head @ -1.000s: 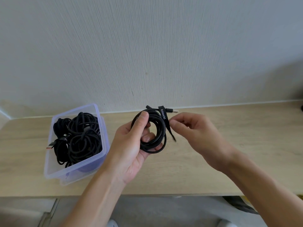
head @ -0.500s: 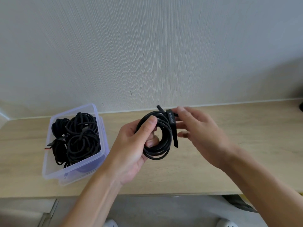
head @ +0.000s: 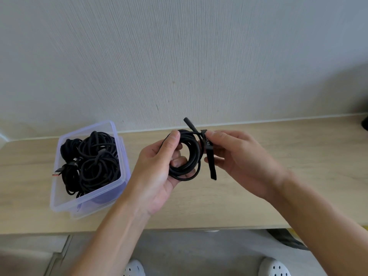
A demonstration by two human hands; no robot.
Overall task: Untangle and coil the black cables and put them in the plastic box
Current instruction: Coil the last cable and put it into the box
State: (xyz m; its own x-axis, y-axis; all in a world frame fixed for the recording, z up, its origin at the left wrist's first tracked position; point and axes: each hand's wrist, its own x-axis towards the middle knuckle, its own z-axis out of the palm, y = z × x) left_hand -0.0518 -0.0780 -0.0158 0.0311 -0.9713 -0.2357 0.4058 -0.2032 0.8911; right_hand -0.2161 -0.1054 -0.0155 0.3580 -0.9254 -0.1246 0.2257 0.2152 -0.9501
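Above the desk [head: 298, 186], our left hand [head: 157, 172] grips the coiled cable [head: 194, 156]. Our right hand [head: 245, 162] pinches its strap [head: 211, 166], which hangs down the coil's right side.

One worktop [head: 199, 206]; one plastic box [head: 95, 202] of heaped black cables [head: 93, 164], number indeterminable; one separate coiled cable [head: 191, 168] with one strap [head: 211, 162]; two hands (left hand [head: 157, 176], right hand [head: 243, 162]); two white shoes [head: 135, 267] [head: 273, 267].

**White lettering on two straps, neither fully legible**

Centre of frame: the black strap [head: 210, 158] round the coiled cable [head: 187, 168] bears white letters, partly under the right hand [head: 239, 158] thumb; the visible end perhaps reads "ck". At left, inside the plastic box [head: 85, 198], a second strap [head: 75, 163] shows white marks too small to read.
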